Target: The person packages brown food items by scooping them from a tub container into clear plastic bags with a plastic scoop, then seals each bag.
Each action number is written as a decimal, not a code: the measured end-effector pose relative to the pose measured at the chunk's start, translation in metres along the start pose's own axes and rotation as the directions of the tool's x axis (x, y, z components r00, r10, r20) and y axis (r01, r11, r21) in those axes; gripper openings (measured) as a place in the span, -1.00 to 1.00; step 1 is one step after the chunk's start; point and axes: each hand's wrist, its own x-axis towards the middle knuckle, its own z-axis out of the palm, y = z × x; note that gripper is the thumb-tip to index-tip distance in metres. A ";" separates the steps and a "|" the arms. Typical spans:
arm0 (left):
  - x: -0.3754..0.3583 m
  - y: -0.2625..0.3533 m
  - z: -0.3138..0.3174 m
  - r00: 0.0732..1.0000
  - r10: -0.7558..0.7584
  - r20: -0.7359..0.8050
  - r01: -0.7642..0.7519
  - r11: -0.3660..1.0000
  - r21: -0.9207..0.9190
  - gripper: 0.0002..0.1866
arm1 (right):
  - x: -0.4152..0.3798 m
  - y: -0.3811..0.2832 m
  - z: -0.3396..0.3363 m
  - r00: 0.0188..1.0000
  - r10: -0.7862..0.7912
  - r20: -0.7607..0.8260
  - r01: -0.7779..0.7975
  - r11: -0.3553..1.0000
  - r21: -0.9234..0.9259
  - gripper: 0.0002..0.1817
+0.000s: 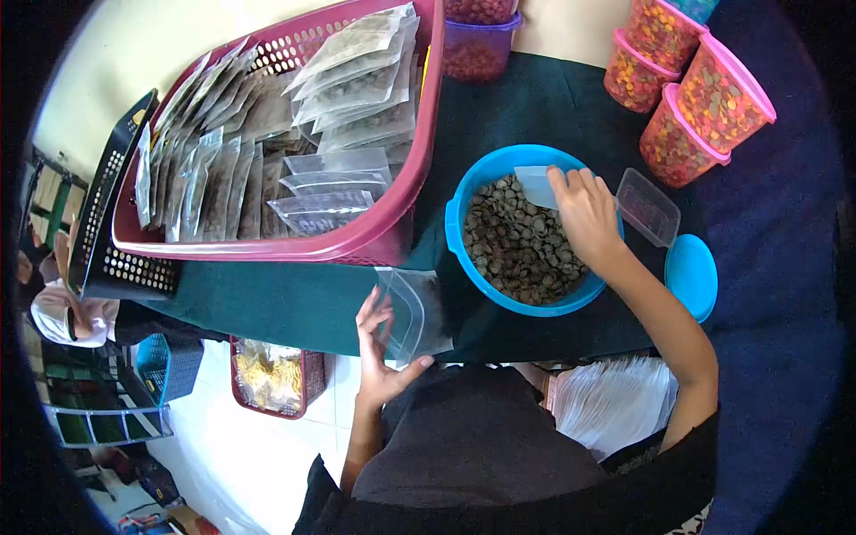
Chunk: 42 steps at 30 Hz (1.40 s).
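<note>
A blue tub (460, 218) holds many small, dark brown, round pieces (526, 241). Over its far right side, my right hand (587, 209) grips a translucent white plastic piece (537, 186) whose exact kind I cannot make out; it is close above the brown pieces. Near the table's front edge, my left hand (379, 352) is curled around a clear plastic zip bag (417, 310), with the thumb along its lower edge. Part of the fingers shows through the film. To the left, a maroon basket (379, 242) is packed with rows of filled clear bags (357, 85).
A clear plastic box (648, 207) and a blue lid (691, 276) lie right of the tub. Pink-lidded containers (682, 134) stand stacked behind. A black basket (134, 272) is at far left. Below are a crate (267, 379), a stack of bags (615, 397) and another person (76, 312).
</note>
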 end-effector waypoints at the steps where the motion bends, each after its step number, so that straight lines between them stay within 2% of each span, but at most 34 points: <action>1: 0.003 0.000 0.003 1.000 0.025 0.000 -0.025 1.000 0.019 -0.16 | 0.002 0.000 -0.002 1.000 0.013 0.008 -0.014 1.000 0.009 -0.66; 3: 0.008 0.003 0.008 0.999 0.038 0.005 -0.039 0.997 0.064 -0.14 | 0.007 0.000 -0.002 1.000 0.018 0.014 -0.019 1.000 0.020 -0.69; 6: 0.012 0.002 0.016 0.998 0.056 0.013 -0.057 0.991 0.125 -0.12 | 0.010 0.000 -0.003 0.994 -0.067 -0.081 0.070 0.997 0.034 -0.70; 9: 0.012 0.000 0.023 0.997 0.076 -0.005 -0.074 0.981 0.178 -0.12 | 0.004 0.001 -0.010 0.980 -0.149 -0.133 0.175 0.961 0.214 -0.74; 12: 0.012 0.001 0.027 0.996 0.085 -0.015 -0.081 0.984 0.157 -0.11 | 0.003 0.002 -0.011 0.981 -0.188 -0.042 0.192 0.937 0.290 -0.75; 16: 0.011 0.001 0.028 0.997 0.081 -0.014 -0.078 0.982 0.170 -0.06 | 0.023 0.012 -0.004 0.990 -0.107 -0.096 0.120 0.981 0.153 -0.80; 18: 0.012 -0.001 0.029 0.996 0.090 -0.011 -0.087 0.984 0.157 -0.03 | 0.017 0.006 0.011 0.973 -0.201 -0.112 0.216 0.966 0.145 -0.80; 19: 0.012 -0.002 0.030 0.994 0.113 -0.005 -0.111 0.982 0.154 -0.01 | 0.013 0.000 0.010 0.958 -0.225 -0.179 0.248 0.962 0.116 -0.80; 22: 0.010 -0.008 0.031 0.990 0.144 -0.002 -0.143 0.980 0.141 0.05 | 0.002 -0.005 -0.008 0.954 -0.230 -0.192 0.273 0.933 0.236 -0.78; 23: 0.009 -0.008 0.031 0.988 0.154 0.000 -0.153 0.979 0.134 0.06 | 0.001 -0.004 -0.012 0.955 -0.227 -0.192 0.269 0.934 0.234 -0.78; 25: 0.012 -0.011 0.030 0.986 0.168 0.007 -0.168 0.978 0.124 0.07 | 0.000 -0.003 -0.017 0.985 -0.170 -0.026 0.167 0.910 0.379 -0.78; 28: 0.014 -0.013 0.026 0.974 0.217 0.071 -0.227 0.958 0.174 0.11 | 0.010 0.002 0.000 0.992 -0.073 -0.100 0.102 0.942 0.320 -0.77; 30: 0.015 -0.013 0.024 0.965 0.235 0.114 -0.253 0.952 0.175 0.17 | 0.011 -0.003 0.006 0.997 -0.046 -0.058 0.064 0.933 0.354 -0.76; 34: 0.017 -0.012 0.018 0.956 0.235 0.176 -0.264 0.950 0.167 0.22 | 0.006 -0.007 0.000 0.996 -0.082 -0.039 0.091 0.903 0.419 -0.77; 36: 0.019 -0.011 0.013 0.935 0.257 0.243 -0.291 0.949 0.117 0.23 | 0.005 -0.007 -0.014 0.989 -0.149 0.016 0.111 0.804 0.585 -0.77; 37: 0.021 -0.012 0.014 0.933 0.295 0.207 -0.309 0.950 0.042 0.13 | 0.005 -0.008 -0.015 0.991 -0.132 0.012 0.104 0.829 0.549 -0.78; 40: 0.028 -0.004 0.008 0.918 0.292 0.267 -0.327 0.940 0.098 0.08 | 0.007 -0.015 -0.001 0.999 -0.048 0.010 0.035 0.838 0.545 -0.77; 42: 0.031 -0.004 0.007 0.919 0.285 0.272 -0.313 0.947 0.065 0.00 | 0.006 -0.020 -0.003 1.000 -0.014 0.016 0.002 0.827 0.562 -0.78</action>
